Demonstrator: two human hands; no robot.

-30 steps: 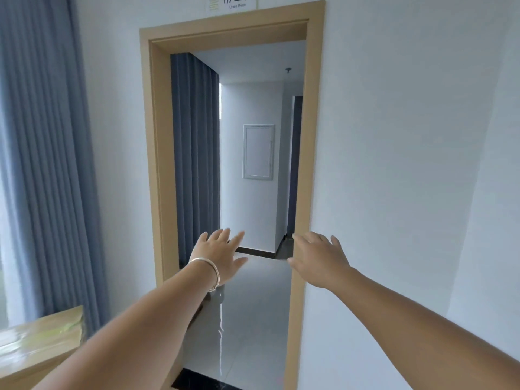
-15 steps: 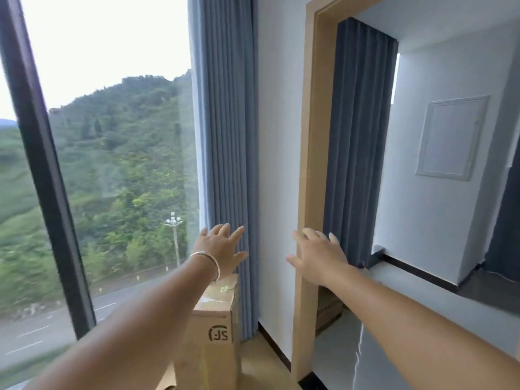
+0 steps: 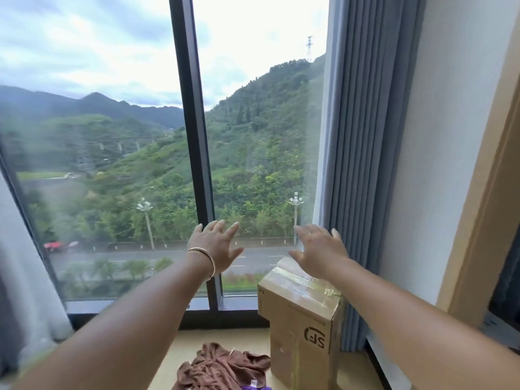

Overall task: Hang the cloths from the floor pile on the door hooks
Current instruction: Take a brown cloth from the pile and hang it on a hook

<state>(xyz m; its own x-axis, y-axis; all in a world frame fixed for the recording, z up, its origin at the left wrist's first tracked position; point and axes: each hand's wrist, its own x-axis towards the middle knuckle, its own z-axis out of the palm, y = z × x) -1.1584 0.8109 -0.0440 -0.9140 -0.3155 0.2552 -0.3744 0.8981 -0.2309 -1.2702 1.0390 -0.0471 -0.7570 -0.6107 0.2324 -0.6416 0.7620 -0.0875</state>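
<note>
Taped cardboard box (image 3: 302, 330) (upright) beside grey curtain (image 3: 365, 164), below window (image 3: 112, 164)

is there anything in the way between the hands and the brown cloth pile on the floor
Nothing visible blocks it. The left hand and right hand are held out open above the crumpled brown cloth pile on the floor. The tall taped cardboard box stands beside the pile, to its right, not over it.
</note>
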